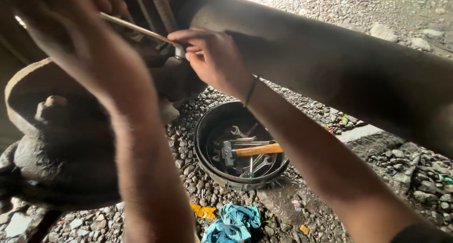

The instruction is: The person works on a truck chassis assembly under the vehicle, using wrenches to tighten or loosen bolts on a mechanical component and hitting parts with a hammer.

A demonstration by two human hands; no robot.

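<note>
**Both hands up on a long tool under a vehicle**

A long, slim metal bar point(137, 30) runs slantwise across the top of the view, pale along its upper edge. Its lower end meets a small silvery socket-like piece point(179, 52) set against the dark, grimy metalwork point(177, 80) beneath the vehicle.

Right hand point(214, 59): fingers curled around the bar's lower end, just at the socket piece, thumb side uppermost. Closed grip, firm. A thin dark band point(250, 91) sits on the wrist.

Left hand point(71, 35): raised close to the camera, blurred, back of the hand towards the lens. The bar's upper end passes behind it. Cannot tell whether the fingers are closed on the bar or merely beside it.

To the left, a rusty, mud-caked hub or drum point(52, 125) with a stub sticking out. Above right, a thick dark tube or axle point(330, 68) crosses the frame diagonally.

Below, between the forearms, a round black pan point(203, 144) rests on the gravel point(188, 177). In it: a hammer with a wooden handle point(250, 150) lying over several spanners point(236, 131).

Near the bottom edge, a crumpled teal rag point(233, 224) lies on the gravel, with a yellow scrap point(204, 211) just beside it
</note>
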